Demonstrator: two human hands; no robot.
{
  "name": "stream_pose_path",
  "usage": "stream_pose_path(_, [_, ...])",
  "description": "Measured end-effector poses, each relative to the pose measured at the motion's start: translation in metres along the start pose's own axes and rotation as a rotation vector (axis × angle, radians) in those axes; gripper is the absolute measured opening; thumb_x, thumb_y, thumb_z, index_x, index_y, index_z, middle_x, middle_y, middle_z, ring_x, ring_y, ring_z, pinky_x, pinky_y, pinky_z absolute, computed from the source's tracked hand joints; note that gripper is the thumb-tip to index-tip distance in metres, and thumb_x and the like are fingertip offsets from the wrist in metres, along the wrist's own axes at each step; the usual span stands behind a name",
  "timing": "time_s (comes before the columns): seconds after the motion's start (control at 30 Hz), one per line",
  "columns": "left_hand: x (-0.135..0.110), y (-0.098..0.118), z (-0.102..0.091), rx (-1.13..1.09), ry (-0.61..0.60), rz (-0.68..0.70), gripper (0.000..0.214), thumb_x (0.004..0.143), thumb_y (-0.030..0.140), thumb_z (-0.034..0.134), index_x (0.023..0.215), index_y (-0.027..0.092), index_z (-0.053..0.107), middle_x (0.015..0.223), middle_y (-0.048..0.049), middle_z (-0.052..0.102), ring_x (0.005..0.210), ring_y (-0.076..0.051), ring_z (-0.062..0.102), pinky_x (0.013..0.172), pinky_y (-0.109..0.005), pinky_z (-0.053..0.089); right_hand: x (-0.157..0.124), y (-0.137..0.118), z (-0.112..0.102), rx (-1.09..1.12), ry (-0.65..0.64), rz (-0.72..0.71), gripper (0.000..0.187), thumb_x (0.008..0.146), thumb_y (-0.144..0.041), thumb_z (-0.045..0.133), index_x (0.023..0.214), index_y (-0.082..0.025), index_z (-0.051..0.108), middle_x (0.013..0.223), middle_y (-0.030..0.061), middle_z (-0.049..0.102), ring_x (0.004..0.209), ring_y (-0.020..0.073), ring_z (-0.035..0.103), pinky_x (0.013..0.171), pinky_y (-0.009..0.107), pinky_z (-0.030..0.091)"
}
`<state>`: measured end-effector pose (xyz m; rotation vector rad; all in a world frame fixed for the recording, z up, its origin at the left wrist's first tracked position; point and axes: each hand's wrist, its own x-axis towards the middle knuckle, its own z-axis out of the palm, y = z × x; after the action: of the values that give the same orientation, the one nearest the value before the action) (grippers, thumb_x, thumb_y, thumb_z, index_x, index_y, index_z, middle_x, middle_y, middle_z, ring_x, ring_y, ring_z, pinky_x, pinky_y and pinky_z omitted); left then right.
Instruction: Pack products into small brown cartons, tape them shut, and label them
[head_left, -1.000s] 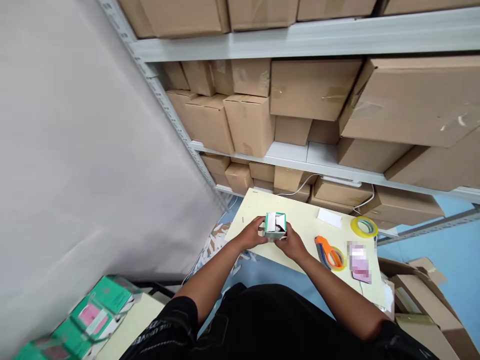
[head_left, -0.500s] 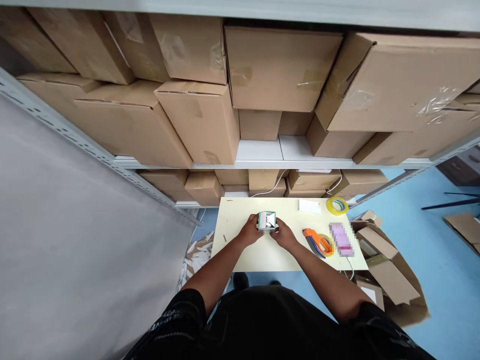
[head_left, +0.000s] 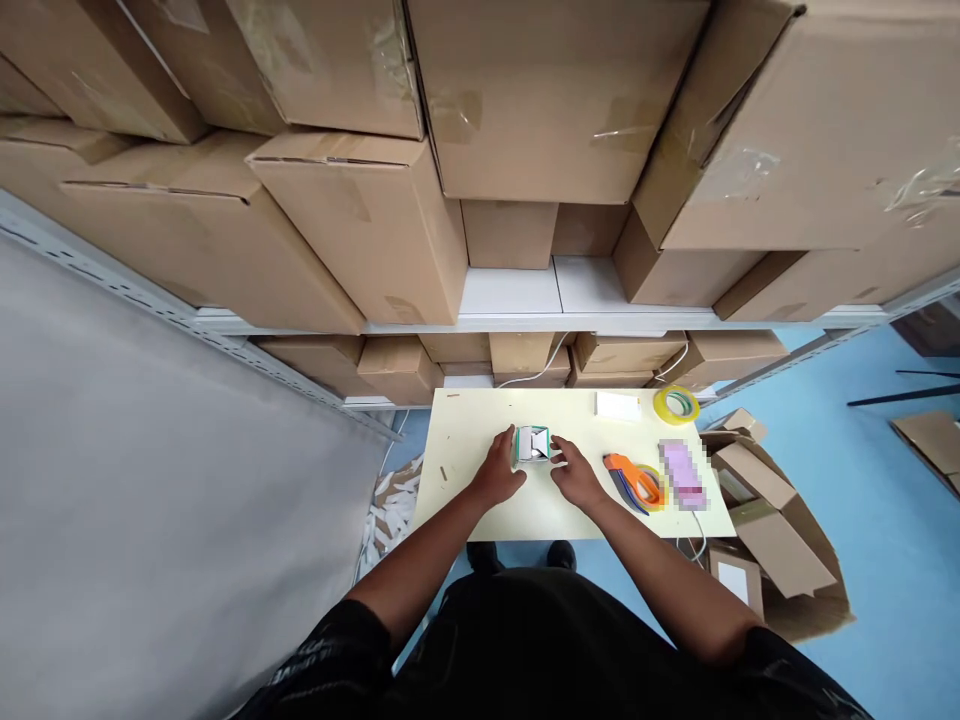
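Observation:
A small white box with green edges (head_left: 533,443) stands on the pale yellow table (head_left: 480,408), its top open and white flaps or paper showing inside. On its left side is my left hand (head_left: 499,472), fingers stretched out and the fingertips close to the box wall. My right hand (head_left: 576,474) is on the other side, fingers apart, with a small gap to the box. Neither hand grips it. Right of my right hand lies an orange and blue tape dispenser (head_left: 636,484) with a roll of yellow tape on it.
A yellow tape roll (head_left: 676,404) and a flat white box (head_left: 617,406) lie at the table's back right. A pixelated pink item (head_left: 682,475) is near the right edge. Cardboard boxes (head_left: 555,110) fill the shelves ahead. Opened cartons (head_left: 780,540) stand on the floor at right.
Both hands have let go of the small box and moved apart from it. It now rests on the table. The camera view has shifted slightly closer to the shelf.

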<state>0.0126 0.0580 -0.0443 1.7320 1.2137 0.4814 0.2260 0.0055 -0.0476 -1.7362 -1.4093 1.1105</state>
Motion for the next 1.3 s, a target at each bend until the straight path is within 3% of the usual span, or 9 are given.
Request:
stream_pose_path(0.13, [-0.009,0.043,-0.011,0.116,0.107,0.158,0.081,0.082,0.019,0.065,0.158,0.024,0.037,0.150,-0.0130,0.044,0.138,-0.030,0.048,0.115,-0.049,0.045,0.005,-0.021,-0.011,-0.071,-0.020,-0.181,0.068,0.084,-0.022,0.062,0.151,-0.030,0.048,0.128,0.0079,0.055,0.100,0.0209,0.063,0.084,0.038,0.058])
stream_pose_path(0.27, [0.004,0.071,-0.022,0.245,0.092,0.121,0.050,0.086,0.021,0.065,0.135,0.023,0.060,0.129,-0.0094,0.055,0.119,-0.027,0.060,0.106,-0.045,0.052,0.019,-0.040,-0.013,-0.211,-0.029,-0.193,0.061,0.085,-0.025,0.067,0.144,-0.028,0.054,0.120,0.0078,0.054,0.097,0.0220,0.063,0.087,0.038,0.055])
stream_pose_path(0.37, [0.008,0.073,-0.027,0.281,0.123,0.072,0.047,0.088,0.021,0.062,0.134,0.023,0.060,0.131,-0.0084,0.054,0.105,-0.024,0.065,0.096,-0.041,0.057,0.023,-0.045,-0.013,-0.273,-0.023,-0.213,0.046,0.084,-0.026,0.070,0.129,-0.025,0.062,0.114,0.0073,0.058,0.095,0.0224,0.062,0.085,0.036,0.052])
stream_pose_path(0.57, [0.000,0.070,-0.025,0.370,0.074,0.171,0.044,0.090,0.031,0.066,0.133,0.025,0.061,0.149,-0.0088,0.047,0.112,-0.026,0.066,0.095,-0.039,0.057,0.019,-0.039,-0.016,-0.212,0.024,-0.129,0.016,0.084,-0.027,0.058,0.099,-0.024,0.060,0.086,0.0005,0.063,0.077,0.0204,0.058,0.070,0.031,0.045])
stream_pose_path(0.73, [-0.001,0.059,-0.027,0.203,0.196,0.043,0.037,0.085,0.011,0.055,0.120,0.021,0.062,0.126,-0.0072,0.062,0.085,-0.018,0.065,0.087,-0.036,0.056,0.016,-0.027,-0.016,0.010,0.088,-0.011,0.028,0.082,-0.037,0.059,0.107,-0.027,0.066,0.090,0.0004,0.070,0.080,0.0229,0.063,0.074,0.034,0.049])
stream_pose_path(0.83, [-0.005,0.043,-0.031,0.148,0.248,0.059,0.045,0.085,0.009,0.055,0.128,0.020,0.061,0.130,-0.0091,0.060,0.096,-0.020,0.064,0.094,-0.037,0.054,0.016,-0.022,-0.012,0.118,0.099,0.009,0.036,0.081,-0.043,0.060,0.111,-0.026,0.069,0.096,0.0023,0.073,0.084,0.0245,0.065,0.078,0.037,0.051])
stream_pose_path(0.97, [-0.011,0.036,-0.035,0.393,0.274,0.192,0.035,0.089,0.010,0.054,0.118,0.021,0.071,0.124,-0.0109,0.061,0.116,-0.028,0.055,0.104,-0.046,0.046,0.018,-0.019,-0.004,0.214,0.121,0.047,0.038,0.077,-0.043,0.061,0.109,-0.025,0.071,0.094,0.0020,0.073,0.084,0.0245,0.065,0.081,0.038,0.052])
stream_pose_path(1.1, [-0.007,0.054,-0.033,0.517,0.098,0.256,0.022,0.093,0.018,0.056,0.104,0.019,0.075,0.108,-0.0111,0.065,0.105,-0.027,0.058,0.098,-0.042,0.047,0.020,-0.016,0.001,0.374,0.131,0.119,0.041,0.068,-0.036,0.062,0.107,-0.025,0.072,0.095,0.0004,0.073,0.087,0.0239,0.065,0.084,0.038,0.054])
stream_pose_path(1.3, [0.014,0.097,-0.019,0.705,0.016,-0.068,0.039,0.081,0.045,0.077,0.104,0.014,0.075,0.112,-0.0186,0.065,0.112,-0.036,0.059,0.096,-0.044,0.046,0.014,-0.015,0.003,0.456,0.071,0.127,0.043,0.068,-0.034,0.064,0.109,-0.025,0.072,0.102,0.0017,0.075,0.094,0.0251,0.068,0.090,0.041,0.054])
